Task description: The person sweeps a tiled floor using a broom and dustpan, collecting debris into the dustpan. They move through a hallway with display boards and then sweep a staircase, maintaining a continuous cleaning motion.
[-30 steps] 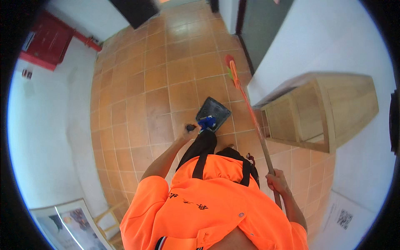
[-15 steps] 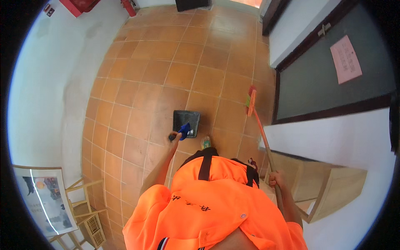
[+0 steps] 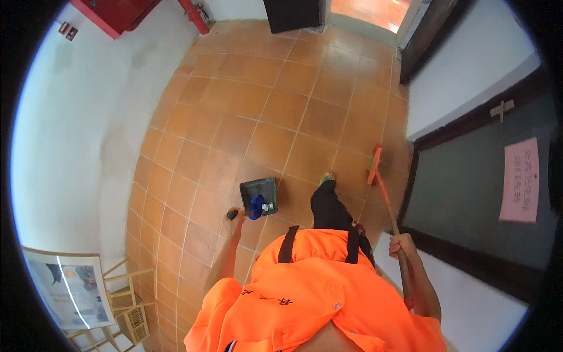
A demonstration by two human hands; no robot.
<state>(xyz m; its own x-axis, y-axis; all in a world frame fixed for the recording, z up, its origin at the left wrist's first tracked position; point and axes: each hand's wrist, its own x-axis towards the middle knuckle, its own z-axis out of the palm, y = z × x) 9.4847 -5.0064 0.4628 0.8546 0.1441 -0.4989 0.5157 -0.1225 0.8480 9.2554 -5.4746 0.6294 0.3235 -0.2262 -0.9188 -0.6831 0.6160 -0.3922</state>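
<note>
My left hand [image 3: 236, 217] grips the handle of a dark dustpan [image 3: 258, 195] that hangs just above the orange tiled floor [image 3: 258, 117], with a blue piece and a bit of white litter in it. My right hand [image 3: 400, 246] is closed around the shaft of a broom [image 3: 384, 193]. Its orange-red head [image 3: 373, 165] sits low over the tiles to my right, near a dark door. I wear an orange shirt with dark straps, and one dark-trousered leg [image 3: 327, 205] steps forward between dustpan and broom.
White walls close in on both sides of a tiled corridor. A dark door [image 3: 469, 193] with a pink paper sign is at the right. A red cabinet [image 3: 114, 12] and red pipe stand far left. A framed picture [image 3: 67, 287] and wooden frames lean at the lower left.
The view has swung and moved forward along the corridor; the wooden shelf on the right is gone from view. Dustpan and broom stay in my hands.
</note>
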